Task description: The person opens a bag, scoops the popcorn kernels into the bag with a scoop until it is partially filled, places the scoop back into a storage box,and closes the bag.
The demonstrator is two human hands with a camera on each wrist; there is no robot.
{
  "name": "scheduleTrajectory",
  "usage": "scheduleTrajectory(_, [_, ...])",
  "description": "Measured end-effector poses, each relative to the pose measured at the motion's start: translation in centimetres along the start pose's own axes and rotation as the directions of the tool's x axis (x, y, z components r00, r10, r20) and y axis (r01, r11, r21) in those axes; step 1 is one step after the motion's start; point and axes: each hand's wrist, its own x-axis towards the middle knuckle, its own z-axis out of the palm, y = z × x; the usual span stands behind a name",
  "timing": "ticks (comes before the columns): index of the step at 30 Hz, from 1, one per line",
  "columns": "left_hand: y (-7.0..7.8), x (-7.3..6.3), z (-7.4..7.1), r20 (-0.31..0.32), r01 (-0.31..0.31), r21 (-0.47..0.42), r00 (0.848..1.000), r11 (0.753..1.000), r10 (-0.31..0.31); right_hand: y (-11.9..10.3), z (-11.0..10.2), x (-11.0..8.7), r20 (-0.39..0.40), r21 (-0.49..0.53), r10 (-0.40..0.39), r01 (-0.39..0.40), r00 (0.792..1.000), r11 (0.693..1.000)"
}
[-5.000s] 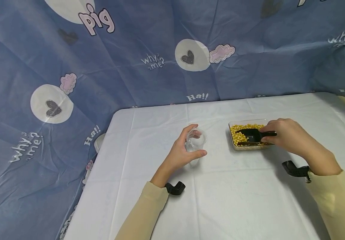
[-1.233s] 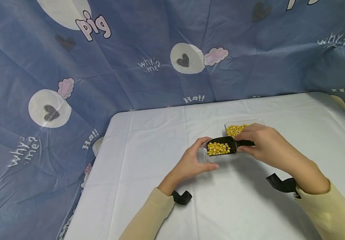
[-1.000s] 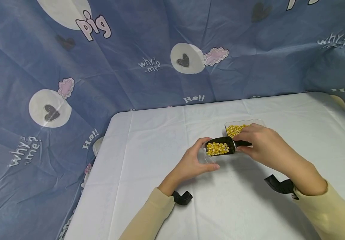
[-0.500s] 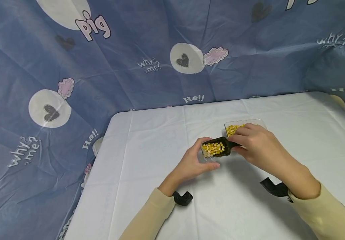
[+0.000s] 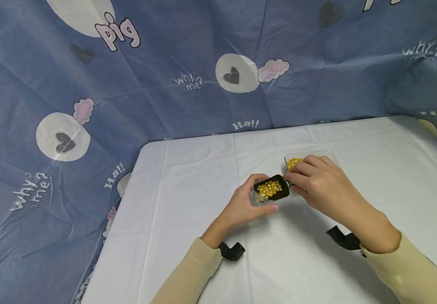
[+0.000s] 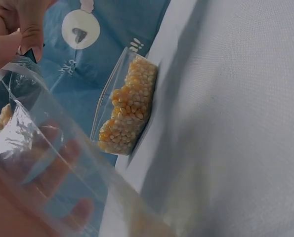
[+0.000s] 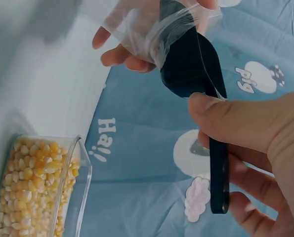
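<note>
My left hand holds a clear plastic bag with its mouth spread, thumb on the near side and fingers on the far side. My right hand pinches the handle of a black scoop between thumb and fingers. The scoop's front end sits inside the bag's mouth, tilted down to the left. Yellow corn kernels lie in the scoop toward its front. Behind my right hand stands a clear rectangular container of corn kernels, partly hidden by that hand in the head view.
A white cloth covers the table. Blue printed fabric hangs behind it and along the left side. Black wrist mounts sit at both sleeves.
My right hand has brought the scoop from the corn container leftward into the bag's mouth and tipped it down. Kernels slide toward its front. Over the last second my left hand stays nearly still.
</note>
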Motion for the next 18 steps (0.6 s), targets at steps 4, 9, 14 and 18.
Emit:
scheduleTrajectory(4, [-0.02,0.00,-0.01,-0.012,-0.022,-0.002,1.000,1.000,0.022,-0.18,0.00,0.07,0.005,-0.027,-0.010,0.011,1.000,1.000])
scheduleTrajectory(9, [-0.09,-0.02,0.04,-0.024,-0.045,0.006,0.999,0.999,0.045,-0.32,0.07,0.08,0.006,-0.039,-0.017,0.017,1.000,0.999])
scheduleTrajectory(14, [-0.12,-0.02,0.11,-0.033,-0.053,0.025,0.998,0.998,0.054,-0.33,0.17,0.04,-0.014,-0.036,-0.024,0.024,1.000,0.999])
scheduleTrajectory(18, [-0.12,-0.01,0.01,-0.038,-0.064,0.022,0.997,0.998,0.065,-0.34,0.25,0.09,-0.050,-0.034,-0.044,0.042,0.998,0.999])
